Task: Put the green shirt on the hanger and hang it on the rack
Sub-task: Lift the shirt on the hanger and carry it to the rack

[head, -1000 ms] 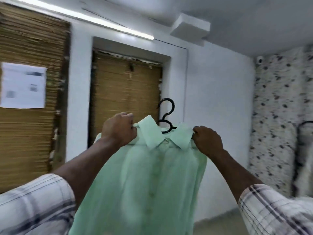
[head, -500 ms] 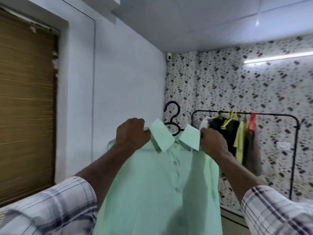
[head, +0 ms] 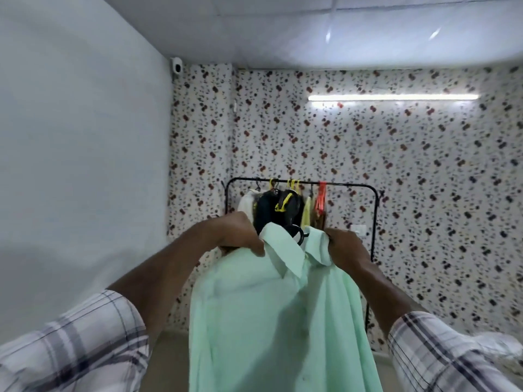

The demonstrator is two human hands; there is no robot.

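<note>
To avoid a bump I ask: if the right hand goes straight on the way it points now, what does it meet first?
Probably the clothes on the rack, beyond the right hand; depth is unclear.

No text, label, brand or number can be read anywhere in the frame. The pale green collared shirt (head: 268, 321) at lower centre shows no legible tag. The small white plate (head: 358, 229) on the speckled wall (head: 424, 165), right of centre, is too blurred and too small to show any marking.
</note>
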